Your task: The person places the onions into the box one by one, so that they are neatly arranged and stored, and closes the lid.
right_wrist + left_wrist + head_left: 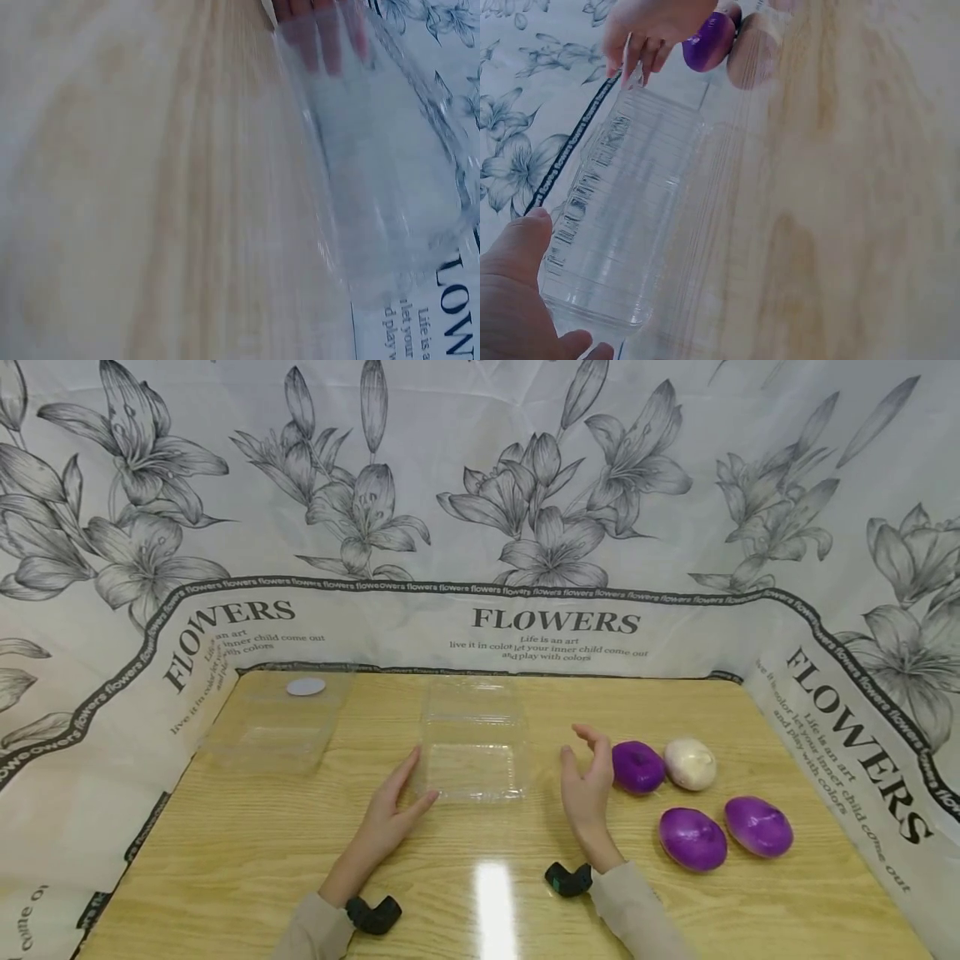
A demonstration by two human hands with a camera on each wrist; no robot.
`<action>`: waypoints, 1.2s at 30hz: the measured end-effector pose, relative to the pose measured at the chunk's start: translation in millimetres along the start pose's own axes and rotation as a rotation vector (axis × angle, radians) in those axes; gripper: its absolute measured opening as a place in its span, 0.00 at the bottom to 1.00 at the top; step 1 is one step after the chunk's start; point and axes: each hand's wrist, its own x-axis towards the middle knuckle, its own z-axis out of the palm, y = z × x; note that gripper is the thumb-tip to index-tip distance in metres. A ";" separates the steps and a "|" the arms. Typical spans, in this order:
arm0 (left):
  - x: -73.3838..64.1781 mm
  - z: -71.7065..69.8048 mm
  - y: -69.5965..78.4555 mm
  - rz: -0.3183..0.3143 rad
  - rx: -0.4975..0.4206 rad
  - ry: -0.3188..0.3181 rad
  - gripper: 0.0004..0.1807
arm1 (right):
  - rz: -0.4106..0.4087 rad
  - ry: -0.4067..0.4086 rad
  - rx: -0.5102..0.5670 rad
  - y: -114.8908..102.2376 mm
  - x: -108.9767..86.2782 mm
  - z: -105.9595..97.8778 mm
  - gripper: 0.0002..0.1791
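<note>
A transparent plastic clamshell box (472, 742) stands with its lid spread back in the middle of the table. My left hand (390, 814) is at its left front corner, fingers extended along the side and thumb apart. On the other side, my right hand (587, 789) is held up right of the box with loosely bent fingers and nothing in its grasp. Close beyond it sit a glossy purple onion-like ball (638, 767) and a white one (690, 764). In the left wrist view, the clear box (622, 202) lies between both hands.
Two more purple onion-like balls (693, 839) lie nearer on the right. A second clear plastic box (288, 727) with a white oval label (306, 687) stands at the far left. Flower-printed cloth (555, 635) walls the table's back and sides.
</note>
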 end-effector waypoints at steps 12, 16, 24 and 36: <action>-0.6 -0.8 -2.3 0.012 -0.001 0.018 0.40 | -0.167 0.288 -0.238 31.2 22.7 -39.6 0.16; -0.1 -1.1 -2.5 0.023 0.010 0.018 0.40 | -0.084 0.307 -0.279 39.2 22.1 -44.7 0.18; 0.2 -0.6 -2.3 0.041 0.001 0.024 0.40 | 0.086 0.238 -0.275 39.3 16.8 -45.5 0.27; 4.3 1.2 -3.7 0.088 0.012 0.030 0.40 | 0.334 0.058 -0.199 40.0 16.7 -42.6 0.44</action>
